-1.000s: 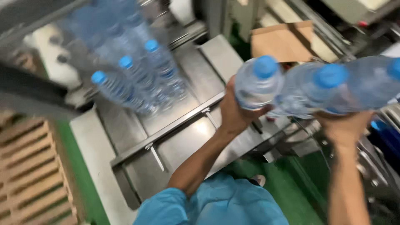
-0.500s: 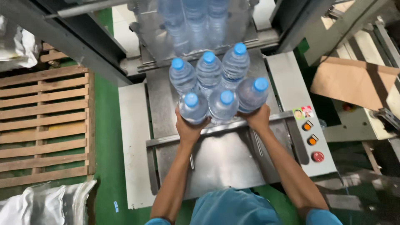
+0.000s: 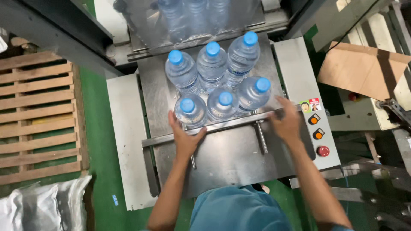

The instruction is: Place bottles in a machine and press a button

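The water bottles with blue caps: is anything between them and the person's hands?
Only the metal push bar, which runs across just in front of the six water bottles. The left hand rests on that bar, close to the nearest bottle. The right hand sits at the bar's other end. Nothing else visible stands between them.

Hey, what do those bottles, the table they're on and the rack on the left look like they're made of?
Bottles: clear glossy plastic, see-through, blue caps. Machine table: probably brushed steel, grey with dull reflections. Pallet: bare wood, slatted, grain visible.
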